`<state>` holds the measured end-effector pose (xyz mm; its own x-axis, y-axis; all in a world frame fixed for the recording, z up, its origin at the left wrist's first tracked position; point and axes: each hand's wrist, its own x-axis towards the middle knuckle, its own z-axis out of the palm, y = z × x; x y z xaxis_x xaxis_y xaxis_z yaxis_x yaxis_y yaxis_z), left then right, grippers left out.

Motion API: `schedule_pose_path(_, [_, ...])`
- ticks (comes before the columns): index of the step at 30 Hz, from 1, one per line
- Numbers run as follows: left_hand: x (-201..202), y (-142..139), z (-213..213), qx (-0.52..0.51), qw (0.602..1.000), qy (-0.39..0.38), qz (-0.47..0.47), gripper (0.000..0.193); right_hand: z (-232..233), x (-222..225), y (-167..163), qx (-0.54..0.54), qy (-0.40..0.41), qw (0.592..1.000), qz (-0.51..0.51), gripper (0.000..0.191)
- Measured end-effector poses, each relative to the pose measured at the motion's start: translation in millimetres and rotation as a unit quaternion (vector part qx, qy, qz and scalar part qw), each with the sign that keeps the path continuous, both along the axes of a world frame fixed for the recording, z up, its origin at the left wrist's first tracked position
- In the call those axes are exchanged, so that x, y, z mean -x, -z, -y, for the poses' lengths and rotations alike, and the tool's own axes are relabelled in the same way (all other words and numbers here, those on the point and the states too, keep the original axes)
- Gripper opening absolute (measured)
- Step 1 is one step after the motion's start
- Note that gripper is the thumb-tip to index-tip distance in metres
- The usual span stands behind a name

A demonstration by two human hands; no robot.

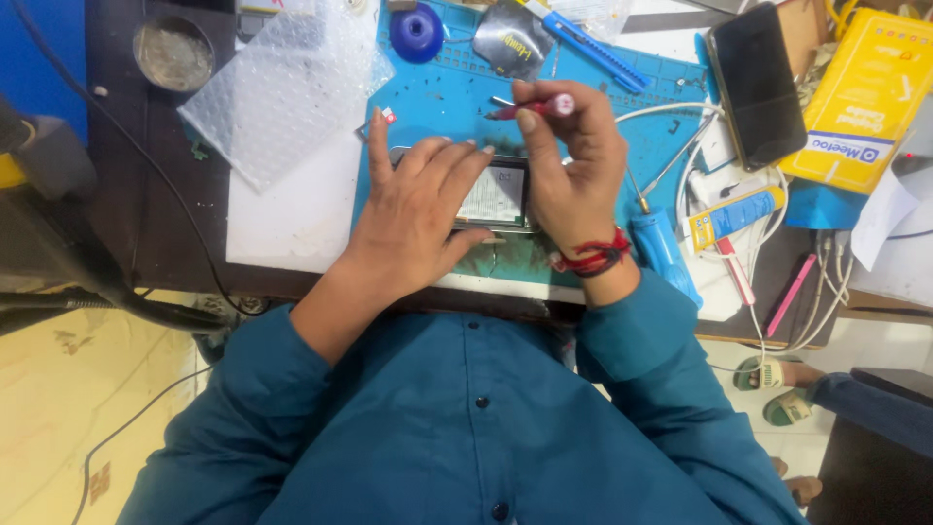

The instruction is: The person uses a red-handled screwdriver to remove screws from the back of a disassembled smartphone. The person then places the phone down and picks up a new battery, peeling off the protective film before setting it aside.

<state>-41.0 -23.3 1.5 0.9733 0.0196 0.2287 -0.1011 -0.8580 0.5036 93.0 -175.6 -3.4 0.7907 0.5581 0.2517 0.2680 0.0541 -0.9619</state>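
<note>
On the blue mat (428,92) at the middle of the worktop (292,219) lies an opened phone (496,194), its inside facing up. Left hand (413,219) rests flat on the phone's left part, fingers (442,165) spread and pressing down. Right hand (573,165) is raised over the phone's right end, fingers pinching a small red-handled screwdriver (535,107) held nearly level. Near the right wrist lies a blue-handled screwdriver (661,243). Bubble wrap (282,83) lies at upper left, a black phone (753,83) at upper right.
</note>
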Motion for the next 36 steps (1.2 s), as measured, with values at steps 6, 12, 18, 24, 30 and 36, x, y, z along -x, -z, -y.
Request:
schedule_pose_path(6, [1, -7, 3, 0.071, 0.993, -0.05, 0.081, 0.062, 4, 3, -2, -0.132, 0.045, 0.988, -0.071, 0.02])
schedule_pose_path(12, [-1, -11, 13, 0.169, 0.97, -0.118, 0.129, 0.03, 36, 16, -11, -0.149, 0.12, 0.954, -0.23, 0.022])
schedule_pose_path(18, [-2, -14, 20, 0.13, 0.974, -0.105, 0.151, 0.023, 43, 25, -15, -0.143, 0.121, 0.948, -0.258, 0.027])
schedule_pose_path(24, [0, -16, 20, 0.076, 0.978, -0.098, 0.169, 0.013, 44, 29, -13, -0.148, 0.129, 0.949, -0.248, 0.029])
schedule_pose_path(30, [1, -17, 21, 0.097, 0.975, -0.111, 0.166, 0.013, 45, 33, -14, -0.168, 0.131, 0.953, -0.215, 0.026])
schedule_pose_path(36, [1, -17, 21, 0.101, 0.974, -0.113, 0.165, 0.012, 46, 36, -14, -0.17, 0.135, 0.956, -0.196, 0.026])
